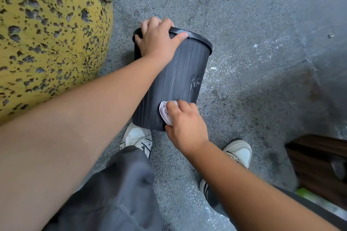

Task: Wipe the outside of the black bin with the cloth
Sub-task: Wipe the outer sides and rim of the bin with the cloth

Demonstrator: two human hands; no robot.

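1. Far left, we've got a big yellow pitted surface [47, 33] bulging into view, just beside the bin.
2. Our left hand [157, 41] is up on the rim of the black bin [180, 73], fingers curled over the far edge and thumb stretched along the rim, a firm grip on it.
3. The black bin stands on the grey floor [262, 24] in the middle, ribbed wall towards us, pale smears on its right side.
4. Low on that wall, our right hand [185, 124] pinches the bunched pale cloth [166, 111], pressing it against the bin near its base.
5. Near us, two light sneakers [138, 138] flank the bin's base.
6. Far right, a dark wooden box [319, 163] sits on the floor.
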